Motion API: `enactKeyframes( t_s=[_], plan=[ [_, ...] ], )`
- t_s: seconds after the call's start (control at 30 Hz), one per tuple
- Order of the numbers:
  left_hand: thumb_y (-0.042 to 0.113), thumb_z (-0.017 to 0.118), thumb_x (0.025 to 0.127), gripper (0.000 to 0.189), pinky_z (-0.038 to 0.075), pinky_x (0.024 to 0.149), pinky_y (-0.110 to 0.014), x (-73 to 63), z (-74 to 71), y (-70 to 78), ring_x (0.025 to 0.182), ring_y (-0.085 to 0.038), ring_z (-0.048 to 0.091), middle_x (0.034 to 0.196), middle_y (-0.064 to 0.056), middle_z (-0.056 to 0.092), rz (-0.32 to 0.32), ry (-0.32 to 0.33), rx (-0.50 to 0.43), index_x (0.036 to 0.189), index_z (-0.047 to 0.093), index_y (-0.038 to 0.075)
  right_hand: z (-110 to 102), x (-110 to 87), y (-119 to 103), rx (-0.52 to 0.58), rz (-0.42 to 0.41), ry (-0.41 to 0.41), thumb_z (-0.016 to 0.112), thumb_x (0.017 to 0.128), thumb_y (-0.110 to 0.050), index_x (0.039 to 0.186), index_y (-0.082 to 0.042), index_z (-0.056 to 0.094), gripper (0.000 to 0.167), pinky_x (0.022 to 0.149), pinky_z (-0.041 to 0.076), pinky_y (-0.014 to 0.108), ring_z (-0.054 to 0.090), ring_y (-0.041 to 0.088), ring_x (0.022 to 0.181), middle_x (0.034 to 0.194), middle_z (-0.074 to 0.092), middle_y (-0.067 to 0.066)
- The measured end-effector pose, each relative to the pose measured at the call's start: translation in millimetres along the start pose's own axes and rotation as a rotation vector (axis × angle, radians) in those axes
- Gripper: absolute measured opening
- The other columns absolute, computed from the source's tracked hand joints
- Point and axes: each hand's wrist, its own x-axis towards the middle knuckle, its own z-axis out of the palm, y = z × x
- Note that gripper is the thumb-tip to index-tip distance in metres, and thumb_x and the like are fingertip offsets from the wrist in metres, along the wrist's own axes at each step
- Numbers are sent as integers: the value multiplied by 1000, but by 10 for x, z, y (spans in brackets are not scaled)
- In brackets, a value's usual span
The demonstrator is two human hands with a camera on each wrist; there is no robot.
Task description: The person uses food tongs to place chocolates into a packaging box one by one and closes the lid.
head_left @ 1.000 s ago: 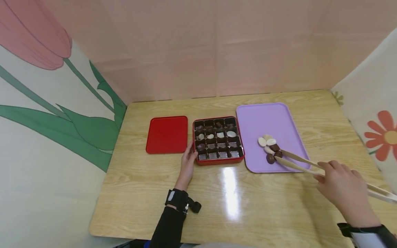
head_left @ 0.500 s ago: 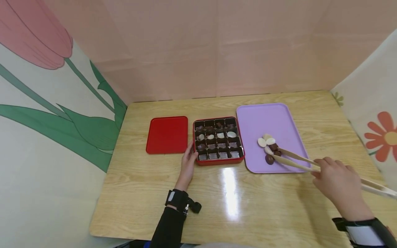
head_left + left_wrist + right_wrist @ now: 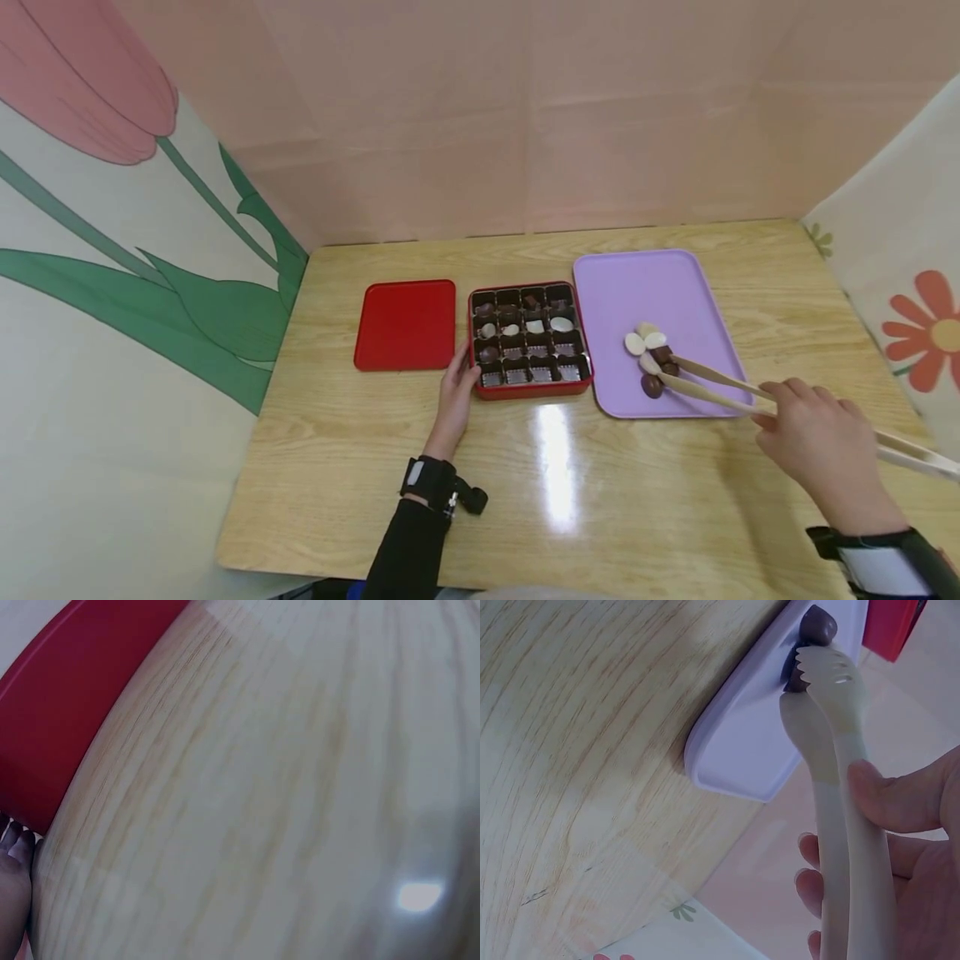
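My left hand rests against the left front corner of a red box with a dark divided insert. Dark chocolates fill its back row, white ones the second; one dark chocolate sits leftmost in the third, and the front row holds none. My right hand grips pale tongs. Their tips straddle a dark chocolate on the purple tray. Beside it lie a brown oval chocolate and several white chocolates. In the right wrist view the toothed tips of the tongs overlap the dark piece.
A red square lid lies left of the box. The tray stands right beside the box on the wooden table. A pink cloth hangs behind, and printed cloths hang at both sides.
My right hand has moved slightly left with the tongs, and their tips have shifted a little left among the chocolates. Over the last half second both hands have stayed nearly still.
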Motion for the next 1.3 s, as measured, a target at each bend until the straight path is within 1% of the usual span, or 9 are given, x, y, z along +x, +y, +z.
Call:
enactKeyframes(
  t_s=[0.1, 0.33, 0.43, 0.6, 0.77, 0.83, 0.97, 1.17, 1.3],
  plan=[
    [9, 43, 93, 51, 23, 103, -33, 1, 6, -1, 129, -15, 22, 143, -4, 24, 0, 6, -7, 141, 23, 7, 17, 15, 20, 7, 13, -44, 68, 64, -19, 101, -1, 60, 42, 52, 32, 46, 52, 35, 72, 87, 57, 15],
    [9, 43, 93, 51, 24, 102, -33, 6, 15, -15, 129, -17, 24, 143, -6, 25, 10, 12, -6, 140, 24, 6, 58, 77, 57, -7, -11, -35, 70, 63, -20, 102, -1, 60, 44, 46, 30, 39, 51, 33, 66, 82, 55, 14],
    [8, 43, 93, 51, 24, 102, -33, 4, 17, -14, 129, -18, 24, 143, -8, 24, 15, 11, -9, 140, 24, 5, 57, 110, 60, -7, -16, -49, 70, 63, -20, 102, -2, 60, 44, 47, 30, 40, 51, 33, 67, 84, 55, 14],
    [9, 42, 93, 51, 23, 103, -34, 0, 12, 0, 129, -18, 23, 144, -6, 23, 8, 2, -9, 141, 24, 8, 35, 184, 60, -21, -46, -59, 70, 62, -20, 101, -1, 60, 45, 47, 32, 42, 52, 33, 67, 84, 55, 14],
    [10, 42, 94, 51, 23, 103, -33, -3, 7, 13, 130, -17, 22, 144, -4, 23, -7, -1, 4, 141, 23, 8, 35, 289, 40, -42, -74, -140, 72, 63, -19, 101, 0, 61, 44, 53, 35, 46, 52, 33, 71, 85, 57, 14],
    [10, 43, 94, 52, 23, 102, -33, -3, 3, 15, 129, -17, 22, 144, -4, 23, -10, -1, 8, 141, 23, 8, 46, 319, 37, -49, -96, -151, 73, 63, -18, 99, 0, 62, 42, 52, 37, 46, 53, 33, 71, 84, 59, 14],
    [11, 43, 94, 52, 24, 102, -34, 4, -5, 18, 129, -18, 22, 144, -4, 23, -10, -3, 8, 141, 23, 8, 48, 335, 22, -64, -146, -121, 73, 64, -18, 96, -1, 63, 38, 49, 40, 45, 55, 32, 68, 82, 61, 13],
    [10, 42, 94, 51, 24, 102, -34, 15, -5, 17, 130, -18, 22, 144, -3, 23, -8, -6, 8, 141, 24, 11, -38, 290, -4, -75, -122, -98, 72, 64, -18, 98, 1, 62, 40, 50, 38, 46, 54, 33, 69, 81, 60, 14],
    [9, 43, 93, 51, 25, 102, -33, 8, 3, 16, 129, -17, 23, 144, -3, 24, -5, 4, 5, 141, 25, 11, -115, 266, -11, -89, -131, -30, 70, 63, -17, 100, 0, 62, 42, 47, 38, 43, 54, 32, 68, 83, 61, 15]
  ],
)
